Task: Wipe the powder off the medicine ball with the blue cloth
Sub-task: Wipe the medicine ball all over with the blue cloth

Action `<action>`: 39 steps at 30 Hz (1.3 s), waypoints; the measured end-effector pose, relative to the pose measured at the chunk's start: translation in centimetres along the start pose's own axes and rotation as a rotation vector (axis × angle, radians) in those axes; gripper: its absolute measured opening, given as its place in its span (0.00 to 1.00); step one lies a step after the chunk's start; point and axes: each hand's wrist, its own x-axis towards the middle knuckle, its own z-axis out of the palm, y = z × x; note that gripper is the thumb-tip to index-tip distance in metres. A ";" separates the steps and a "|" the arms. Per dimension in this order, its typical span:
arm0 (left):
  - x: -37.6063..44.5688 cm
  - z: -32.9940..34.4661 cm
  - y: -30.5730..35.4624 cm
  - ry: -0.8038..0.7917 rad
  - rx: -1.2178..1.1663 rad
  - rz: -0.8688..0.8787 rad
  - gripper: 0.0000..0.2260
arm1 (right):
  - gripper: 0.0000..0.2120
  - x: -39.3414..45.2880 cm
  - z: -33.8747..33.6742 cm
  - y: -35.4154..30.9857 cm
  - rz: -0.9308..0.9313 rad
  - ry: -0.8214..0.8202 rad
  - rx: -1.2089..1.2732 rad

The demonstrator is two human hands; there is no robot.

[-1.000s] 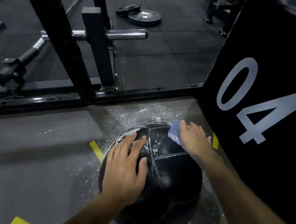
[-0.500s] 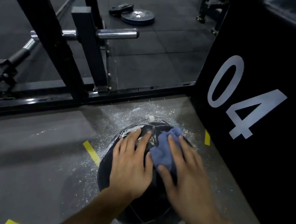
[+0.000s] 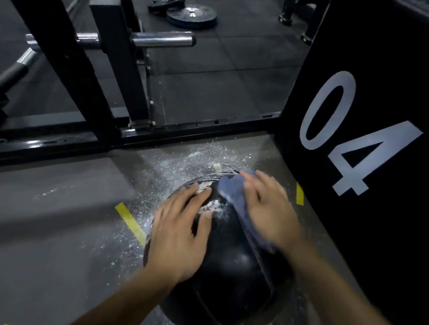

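Ball hemmed at 3 o'clock, open at 9 o'clock

The ball (image 3: 229, 271) sits on the floor (image 3: 53, 228) with the black box (image 3: 373, 172) marked 04 close at its 3 o'clock, leaving only a narrow strip of floor between them. At 12 o'clock the rack (image 3: 92, 84) base rail crosses the floor beyond a powder (image 3: 183, 160)-strewn gap. From 7 to 10 o'clock the floor lies open, bare but for yellow tape (image 3: 130, 222). Both hands, the left hand (image 3: 181, 233) and the right hand (image 3: 268, 211), cover the ball's top.
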 end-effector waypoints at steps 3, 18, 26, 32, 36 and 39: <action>-1.1 0.7 0.9 0.002 0.008 0.022 0.24 | 0.21 4.8 -1.9 0.8 0.173 -0.164 0.235; -1.9 2.1 1.0 0.054 0.066 0.184 0.21 | 0.27 -12.4 4.2 0.3 -0.201 0.302 -0.149; -2.9 -0.4 -0.2 0.022 -0.237 0.041 0.21 | 0.25 -2.0 -1.4 0.4 0.172 0.064 0.074; -1.1 2.5 -10.3 -0.141 -0.983 -1.120 0.25 | 0.37 -4.2 -0.3 2.6 0.190 0.197 0.178; -2.9 4.6 -11.4 -0.289 -1.175 -1.200 0.28 | 0.34 -5.2 0.0 3.9 0.150 0.207 0.232; -3.2 4.2 -11.1 -0.263 -1.184 -1.131 0.28 | 0.32 -6.0 -0.1 3.8 0.084 0.198 0.255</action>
